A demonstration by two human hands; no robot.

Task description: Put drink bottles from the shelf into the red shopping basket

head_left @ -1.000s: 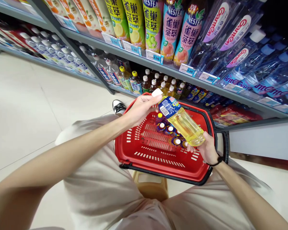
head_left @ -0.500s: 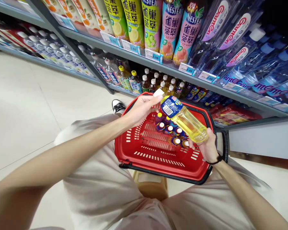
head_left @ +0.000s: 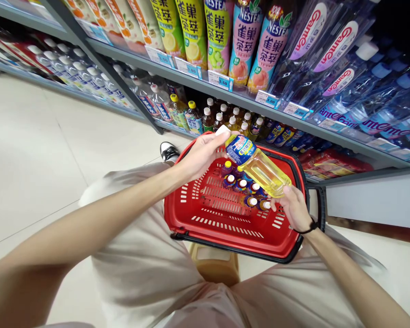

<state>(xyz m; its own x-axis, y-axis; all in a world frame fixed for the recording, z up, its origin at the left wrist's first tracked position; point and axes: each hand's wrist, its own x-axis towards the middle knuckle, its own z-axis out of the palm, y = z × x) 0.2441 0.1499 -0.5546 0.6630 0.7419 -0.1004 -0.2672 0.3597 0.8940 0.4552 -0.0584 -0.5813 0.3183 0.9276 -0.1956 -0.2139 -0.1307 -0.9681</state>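
Note:
Between my two hands I hold a drink bottle [head_left: 264, 173] with clear yellow liquid, a blue label and a white cap. It lies tilted above the red shopping basket [head_left: 181, 221], its cap end to the upper left. My left hand [head_left: 207, 152] grips the neck end near the cap. At the base, my right hand [head_left: 294, 207] has its fingers closed on the bottle; a black band circles that wrist. Several small bottles with white or yellow caps [head_left: 242, 184] stand upright inside the basket, partly hidden behind the held bottle.
In front, a shelf [head_left: 177, 68] carries NESTEA bottles [head_left: 244, 43] and large Ganten water bottles [head_left: 338, 48]. Below it are several smaller bottles [head_left: 222, 116] and red packs [head_left: 341, 161]. A tan stool [head_left: 214, 264] shows between my legs, and a black-and-white shoe [head_left: 168, 151] beside the basket.
The bottle has rolled about its length, so the label's front with red lettering faces up instead of the barcode. Its base has shifted slightly up and left with my right hand.

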